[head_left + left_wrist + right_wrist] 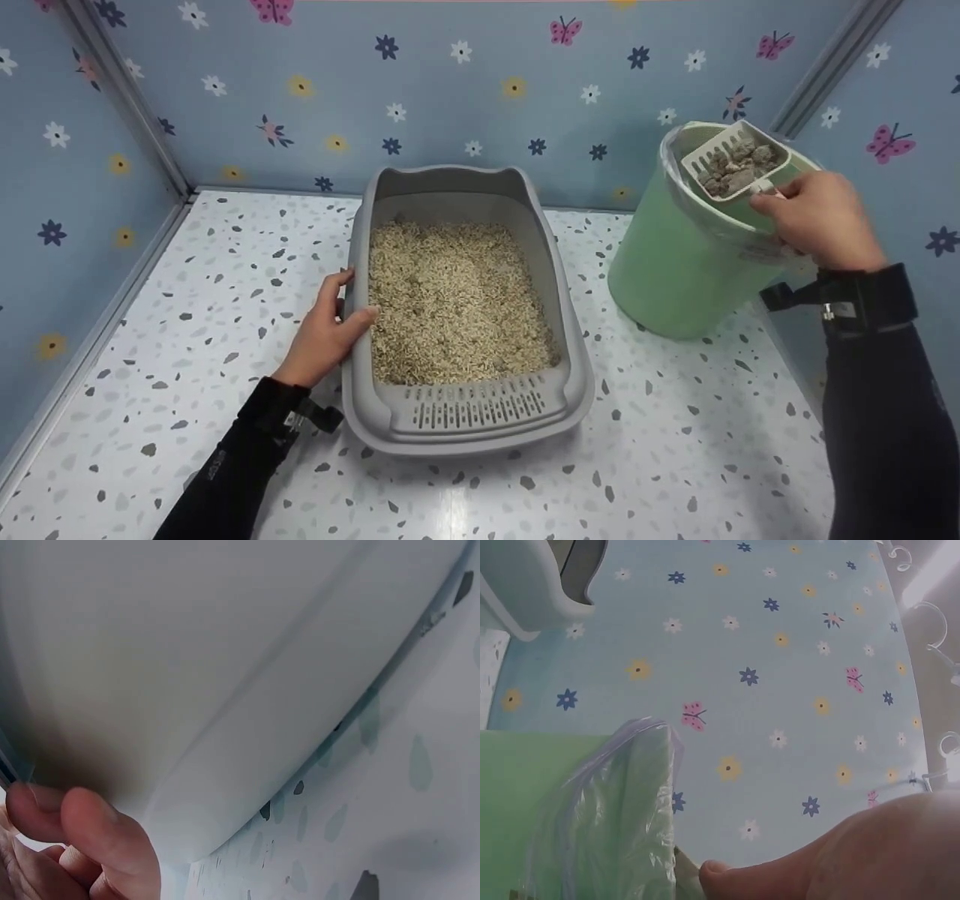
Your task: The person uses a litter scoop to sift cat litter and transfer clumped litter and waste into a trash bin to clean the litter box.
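A grey litter box (480, 441) filled with pale granular litter (457, 300) sits in the middle of the head view. My left hand (322, 330) grips its left rim, thumb on top and fingers outside, curled beneath the rim in the left wrist view. At the right, my right hand (821, 217) holds a white slotted litter scoop (763, 186) by the handle. Several greyish clumps (739, 171) lie in the scoop, which is over the mouth of a green bin (667, 255). The bin's inside is mostly hidden by the scoop and hand.
A clear plastic liner (622, 817) folds over the bin's rim. Flower-patterned panels (450, 97) enclose the back and both sides. Speckled white flooring (225, 300) lies under the box and bin, with a gap between the two.
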### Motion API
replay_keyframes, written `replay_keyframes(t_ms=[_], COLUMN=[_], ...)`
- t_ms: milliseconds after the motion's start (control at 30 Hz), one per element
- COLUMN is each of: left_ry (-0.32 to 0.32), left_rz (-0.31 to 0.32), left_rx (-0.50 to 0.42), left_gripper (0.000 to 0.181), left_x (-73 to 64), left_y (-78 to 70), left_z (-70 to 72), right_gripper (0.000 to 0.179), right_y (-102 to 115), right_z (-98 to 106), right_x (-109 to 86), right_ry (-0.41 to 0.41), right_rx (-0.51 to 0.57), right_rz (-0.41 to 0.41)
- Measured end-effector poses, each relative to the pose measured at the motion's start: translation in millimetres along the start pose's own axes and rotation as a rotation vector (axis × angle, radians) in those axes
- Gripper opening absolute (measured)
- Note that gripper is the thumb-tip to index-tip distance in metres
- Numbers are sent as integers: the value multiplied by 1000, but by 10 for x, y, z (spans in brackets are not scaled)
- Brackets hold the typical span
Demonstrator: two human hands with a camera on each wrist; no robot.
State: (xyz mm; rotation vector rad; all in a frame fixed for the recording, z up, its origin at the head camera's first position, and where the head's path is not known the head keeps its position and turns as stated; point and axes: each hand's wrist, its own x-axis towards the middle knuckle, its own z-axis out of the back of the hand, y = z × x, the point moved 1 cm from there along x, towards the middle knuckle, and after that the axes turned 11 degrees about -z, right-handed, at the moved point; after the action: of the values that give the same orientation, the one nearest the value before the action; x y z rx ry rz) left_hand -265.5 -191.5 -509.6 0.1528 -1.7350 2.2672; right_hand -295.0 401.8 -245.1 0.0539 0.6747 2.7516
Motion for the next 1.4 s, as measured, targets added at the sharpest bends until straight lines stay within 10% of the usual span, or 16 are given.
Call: replay_keyframes(t_ms=[600, 1000, 1200, 1400], left_ry=[4, 9, 3, 1], left_rz=[-18, -5, -11, -13], left_rx=[-5, -17, -4, 1], left_gripper=[82, 86, 84, 83], left_x=[4, 6, -4, -8], left_y=[23, 4, -3, 0], left_z=[3, 2, 6, -10], right_gripper=[46, 36, 33, 27], right_y=[71, 296, 656, 1127], right_z=[-151, -155, -280, -603], right_x=[-119, -391, -718, -917], right_ry=[-331, -326, -341, -166], right_rx=[-174, -137, -36, -46], right_rz=[147, 122, 269, 435])
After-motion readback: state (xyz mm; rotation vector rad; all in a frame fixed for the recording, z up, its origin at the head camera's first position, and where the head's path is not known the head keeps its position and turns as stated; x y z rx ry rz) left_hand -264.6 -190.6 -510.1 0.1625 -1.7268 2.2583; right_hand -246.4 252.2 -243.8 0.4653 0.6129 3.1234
